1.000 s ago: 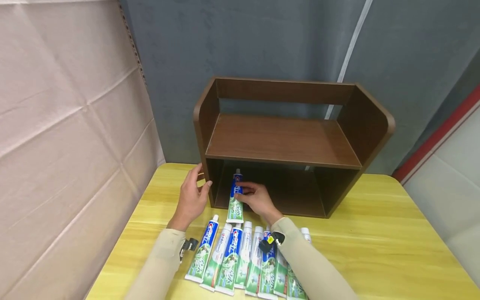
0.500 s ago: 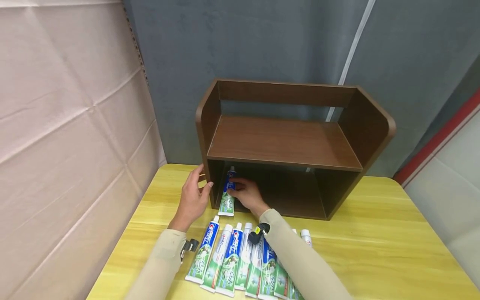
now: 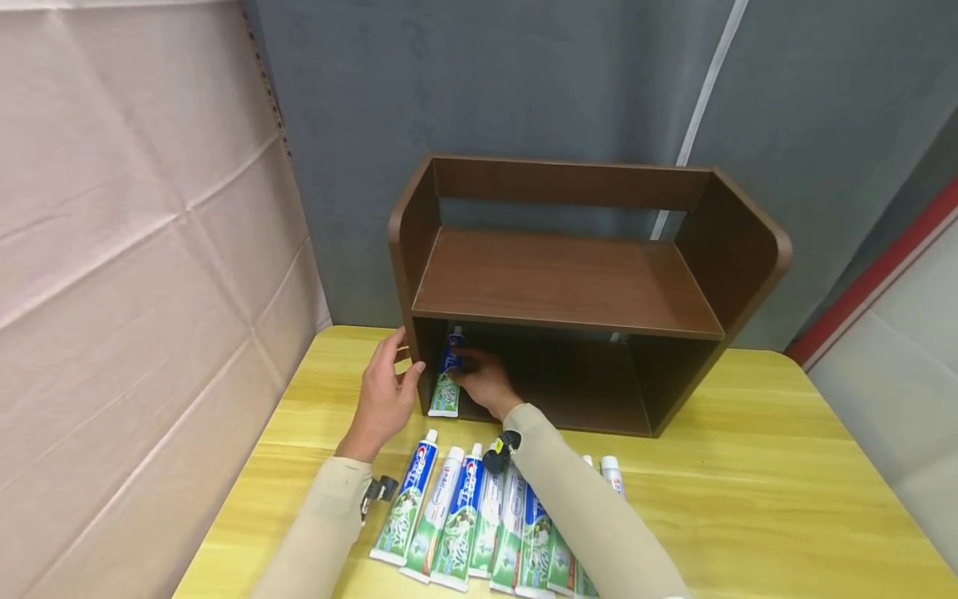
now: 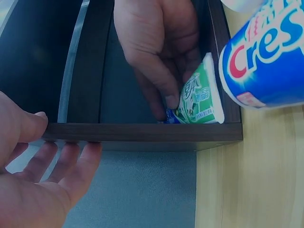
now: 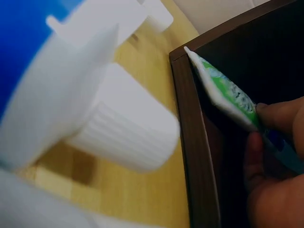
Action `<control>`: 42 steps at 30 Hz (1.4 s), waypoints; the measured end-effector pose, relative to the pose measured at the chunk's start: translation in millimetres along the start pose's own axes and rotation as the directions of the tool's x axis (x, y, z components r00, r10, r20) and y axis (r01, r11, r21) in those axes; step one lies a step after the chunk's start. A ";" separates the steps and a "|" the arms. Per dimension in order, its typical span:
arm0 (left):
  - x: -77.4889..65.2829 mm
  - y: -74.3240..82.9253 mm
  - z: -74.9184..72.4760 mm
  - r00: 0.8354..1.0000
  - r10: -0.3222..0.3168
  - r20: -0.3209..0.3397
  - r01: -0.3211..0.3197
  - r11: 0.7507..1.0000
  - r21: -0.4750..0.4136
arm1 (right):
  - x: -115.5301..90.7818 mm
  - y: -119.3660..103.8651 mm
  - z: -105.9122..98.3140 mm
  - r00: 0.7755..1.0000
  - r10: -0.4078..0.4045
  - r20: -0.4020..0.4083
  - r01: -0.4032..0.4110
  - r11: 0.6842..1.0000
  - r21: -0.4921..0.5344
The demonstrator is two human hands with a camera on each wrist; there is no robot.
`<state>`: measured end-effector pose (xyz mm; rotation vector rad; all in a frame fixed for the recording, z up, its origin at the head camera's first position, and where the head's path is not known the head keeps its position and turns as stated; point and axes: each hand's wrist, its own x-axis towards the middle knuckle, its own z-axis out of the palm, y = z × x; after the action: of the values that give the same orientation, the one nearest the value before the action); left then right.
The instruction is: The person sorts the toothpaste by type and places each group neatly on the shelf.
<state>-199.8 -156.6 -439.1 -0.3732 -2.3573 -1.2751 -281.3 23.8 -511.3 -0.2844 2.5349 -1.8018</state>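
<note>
My right hand pinches a blue and green toothpaste tube between thumb and fingers. The tube lies inside the lower compartment of a dark brown shelf, close to its left side panel, cap toward the back. Its flat white end is near the front edge, as the right wrist view also shows for this tube. My left hand holds the shelf's left side panel, thumb at the front edge and fingers on the outer side. In the left wrist view that hand spans the panel edge.
Several toothpaste tubes lie in a row on the yellow wooden table in front of the shelf, caps toward it. Some are partly hidden under the right forearm. A grey curtain hangs behind, and a pale cloth wall stands at left.
My right hand has carried the tube left and farther back, from in front of the compartment to beside its left panel. My left hand has stayed at the side panel.
</note>
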 end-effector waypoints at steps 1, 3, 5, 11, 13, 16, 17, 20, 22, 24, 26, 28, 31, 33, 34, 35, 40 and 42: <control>-0.2 0.1 -0.2 1.000 0.000 0.001 0.000 1.000 0.001 | 0.1 -0.7 0.4 1.000 0.004 0.004 -0.004 1.000 -0.015; -0.2 0.3 -0.6 1.000 -0.001 0.002 0.001 1.000 0.005 | -0.2 -3.5 0.0 1.000 0.011 0.012 -0.011 0.999 -0.047; 0.0 0.4 -1.2 1.000 0.000 0.003 0.000 1.000 0.008 | -0.7 -6.2 -0.8 1.000 0.015 0.017 -0.013 0.997 -0.078; -0.8 -1.0 -2.5 1.000 -0.023 0.012 0.022 1.000 0.018 | 0.7 -3.9 1.0 0.999 -0.027 0.018 0.031 0.974 -0.224; -1.3 -1.5 -3.5 0.999 -0.036 0.015 0.035 0.999 0.015 | 1.5 -0.9 2.6 0.999 -0.039 0.017 0.042 0.968 -0.247; -1.5 -1.7 -4.8 0.999 -0.041 0.013 0.041 0.999 0.015 | 2.1 1.7 3.6 0.999 -0.045 0.022 0.049 0.973 -0.227; -1.4 -1.5 -5.1 0.999 -0.039 0.011 0.039 0.999 0.015 | 1.5 0.9 3.1 0.998 -0.050 0.023 0.053 0.976 -0.211; -1.2 -1.1 -5.2 1.000 -0.030 0.009 0.030 0.999 0.017 | -2.9 -3.8 -0.5 0.998 -0.057 0.030 0.061 0.983 -0.172; -0.9 -1.3 -4.4 1.000 -0.025 0.007 0.025 1.000 0.017 | -8.1 -9.2 -4.4 0.998 -0.058 0.032 0.062 0.988 -0.143; -0.7 -2.2 -3.8 1.000 -0.020 0.005 0.020 1.000 0.018 | -12.3 -13.9 -8.0 0.998 -0.053 0.031 0.056 0.992 -0.115; -0.3 -2.5 -3.6 1.000 -0.021 0.003 0.021 1.000 0.018 | -16.1 -18.8 -11.5 0.998 -0.047 0.032 0.050 0.995 -0.086; 0.2 -2.6 -3.6 1.000 -0.026 0.002 0.026 0.999 0.019 | -18.9 -23.8 -15.1 0.998 -0.050 0.032 0.052 0.997 -0.061; 0.6 -2.0 -3.8 1.000 -0.031 0.001 0.031 0.999 0.020 | -22.2 -29.2 -20.7 0.998 -0.056 0.036 0.057 0.997 -0.046; 0.9 -1.8 -3.8 0.999 -0.032 0.002 0.032 0.999 0.021 | -24.6 -32.7 -24.7 0.998 -0.052 0.040 0.054 0.998 -0.039; 1.0 -1.9 -3.8 0.999 -0.033 0.003 0.033 0.999 0.021 | -25.7 -34.2 -26.8 0.998 -0.051 0.045 0.052 0.998 -0.035; 1.1 -1.9 -3.9 0.999 -0.034 0.004 0.033 0.999 0.022 | -27.0 -35.8 -28.8 0.998 -0.049 0.049 0.050 0.998 -0.031; 1.1 -2.2 -3.6 0.999 -0.040 0.012 0.040 0.999 0.024 | -36.3 -46.7 -39.4 0.997 -0.048 0.060 0.048 0.999 0.006; 0.9 -1.7 -3.6 0.999 -0.045 0.014 0.045 0.999 0.027 | -40.3 -49.4 -43.9 0.997 -0.055 0.055 0.055 0.998 0.014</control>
<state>-200.4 -160.5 -438.1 -0.3239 -2.4055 -1.2643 -240.2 55.5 -453.9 -0.4019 2.5020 -1.8003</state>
